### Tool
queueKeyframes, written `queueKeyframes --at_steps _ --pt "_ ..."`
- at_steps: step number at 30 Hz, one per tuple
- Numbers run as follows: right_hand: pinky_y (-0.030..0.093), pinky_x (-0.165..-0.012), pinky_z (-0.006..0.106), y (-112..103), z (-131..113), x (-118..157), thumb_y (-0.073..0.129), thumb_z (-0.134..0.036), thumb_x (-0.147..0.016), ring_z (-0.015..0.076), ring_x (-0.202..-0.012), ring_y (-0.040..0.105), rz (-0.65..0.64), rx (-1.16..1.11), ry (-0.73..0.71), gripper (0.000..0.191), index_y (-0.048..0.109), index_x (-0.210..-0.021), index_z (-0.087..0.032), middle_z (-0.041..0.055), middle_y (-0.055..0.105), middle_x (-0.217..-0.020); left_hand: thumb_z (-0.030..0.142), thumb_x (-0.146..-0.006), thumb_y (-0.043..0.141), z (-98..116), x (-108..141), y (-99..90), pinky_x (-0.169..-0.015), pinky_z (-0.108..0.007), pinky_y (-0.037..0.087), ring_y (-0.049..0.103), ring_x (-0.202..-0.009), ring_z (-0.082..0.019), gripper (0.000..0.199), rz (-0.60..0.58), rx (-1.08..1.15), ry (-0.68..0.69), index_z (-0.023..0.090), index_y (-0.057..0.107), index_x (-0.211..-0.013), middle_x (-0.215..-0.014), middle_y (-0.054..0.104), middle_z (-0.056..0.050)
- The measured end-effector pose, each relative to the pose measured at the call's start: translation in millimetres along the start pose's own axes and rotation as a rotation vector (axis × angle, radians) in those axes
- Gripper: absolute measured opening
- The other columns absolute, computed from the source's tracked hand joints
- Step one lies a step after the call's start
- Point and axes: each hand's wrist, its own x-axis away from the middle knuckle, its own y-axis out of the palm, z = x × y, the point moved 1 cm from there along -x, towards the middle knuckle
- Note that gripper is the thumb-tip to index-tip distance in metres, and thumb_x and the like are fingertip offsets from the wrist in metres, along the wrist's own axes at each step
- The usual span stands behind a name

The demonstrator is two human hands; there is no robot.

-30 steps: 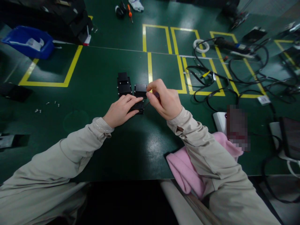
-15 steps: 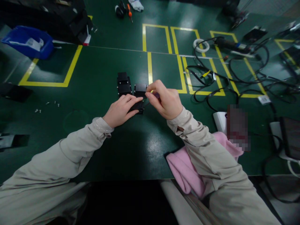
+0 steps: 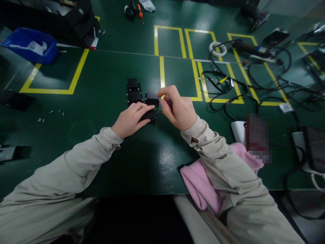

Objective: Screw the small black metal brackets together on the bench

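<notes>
My left hand [image 3: 132, 119] grips a black block [image 3: 151, 116] on the green table, its thumb and fingers on either side. Close to the block's right end, my right hand [image 3: 179, 107] is curled around a thin dark tool [image 3: 159, 114], whose tip points at a screw there; most of its handle is hidden in the palm. Just behind the held block sits another black block [image 3: 152, 97]. Left of that one, a longer black piece [image 3: 134, 93] with small screws along its sides lies near my left fingertips.
Loose screws [image 3: 59, 111] lie at the left, beyond them a blue bin [image 3: 30, 45]. Black cables [image 3: 218, 86] and a white ring [image 3: 217, 49] spread over the right side. A pink cloth [image 3: 200, 184] is under my right forearm, near a white device [image 3: 238, 131].
My right thumb and index finger have moved slightly apart around the tool. The left hand and the blocks have stayed in place.
</notes>
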Motion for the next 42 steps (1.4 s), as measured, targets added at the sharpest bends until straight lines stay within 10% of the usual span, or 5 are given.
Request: queueKeyframes --at_steps 42 --pt "0.038 -0.061 0.02 -0.8 0.5 -0.5 0.016 -0.048 -0.104 0.0054 -0.059 0.055 -0.045 0.028 0.005 0.053 0.06 -0.106 -0.017 -0.0016 0.063 -0.075 0.031 -0.098 0.053 1.6 0.1 -0.8 -0.094 -0.043 0.053 0.057 -0.111 -0.028 0.045 0.002 0.0 -0.008 0.017 0.051 -0.141 -0.125 0.06 -0.012"
